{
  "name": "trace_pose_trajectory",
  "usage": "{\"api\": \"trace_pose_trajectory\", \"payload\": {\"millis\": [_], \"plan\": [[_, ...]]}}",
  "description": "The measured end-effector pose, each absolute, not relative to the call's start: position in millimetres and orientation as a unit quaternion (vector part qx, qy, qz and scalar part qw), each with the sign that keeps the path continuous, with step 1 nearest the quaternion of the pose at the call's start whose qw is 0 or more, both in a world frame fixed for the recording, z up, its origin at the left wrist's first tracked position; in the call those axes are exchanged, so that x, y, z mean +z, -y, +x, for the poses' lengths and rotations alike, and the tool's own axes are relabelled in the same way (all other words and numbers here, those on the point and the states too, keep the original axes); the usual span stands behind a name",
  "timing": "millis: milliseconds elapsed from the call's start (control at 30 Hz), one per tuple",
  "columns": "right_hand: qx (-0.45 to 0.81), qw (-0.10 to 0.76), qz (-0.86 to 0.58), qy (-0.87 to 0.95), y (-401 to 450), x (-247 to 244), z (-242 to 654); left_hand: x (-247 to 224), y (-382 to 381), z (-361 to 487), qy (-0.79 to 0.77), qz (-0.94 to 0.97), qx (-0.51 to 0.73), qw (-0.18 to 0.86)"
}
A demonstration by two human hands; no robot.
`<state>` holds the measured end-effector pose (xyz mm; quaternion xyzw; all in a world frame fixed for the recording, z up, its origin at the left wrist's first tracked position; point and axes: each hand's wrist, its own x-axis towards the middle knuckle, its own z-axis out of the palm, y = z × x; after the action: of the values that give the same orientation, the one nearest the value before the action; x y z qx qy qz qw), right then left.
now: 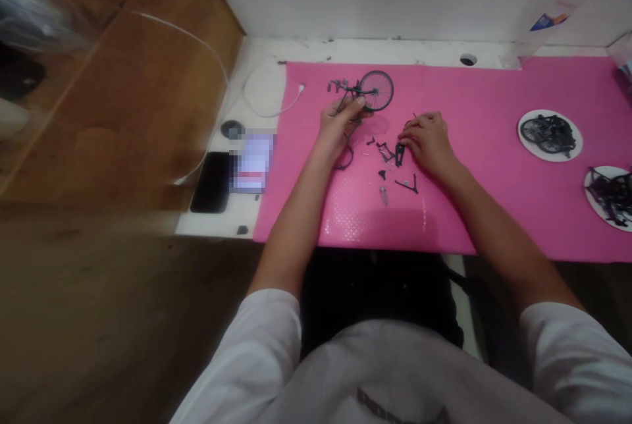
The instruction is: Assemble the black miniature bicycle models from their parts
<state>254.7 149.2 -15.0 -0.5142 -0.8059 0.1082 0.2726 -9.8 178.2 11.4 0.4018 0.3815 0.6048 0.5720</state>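
My left hand is closed around a small model bicycle, partly put together, held above the pink mat. Its spoked wheel sticks out past my thumb. My right hand reaches down to the mat with fingers bent and close together. Whatever lies between those fingertips is hidden. Just beside them is a black flat part, with a thin dark frame piece left of it. A small black saddle-shaped piece, a forked black part and a clear grey piece lie nearer to me.
A loose dark ring lies beside my left forearm. Two white plates on the right, one with black wheels, the other with black parts, stand on the pink mat. A black phone and white cable are left.
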Motion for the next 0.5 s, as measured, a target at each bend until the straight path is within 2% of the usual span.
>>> {"api": "trace_pose_trajectory", "payload": {"millis": [500], "plan": [[0.088, 0.265, -0.538, 0.795, -147.4, -19.6, 250.0, 9.1, -181.0, -13.0, -0.385, 0.397, 0.603, 0.575]]}}
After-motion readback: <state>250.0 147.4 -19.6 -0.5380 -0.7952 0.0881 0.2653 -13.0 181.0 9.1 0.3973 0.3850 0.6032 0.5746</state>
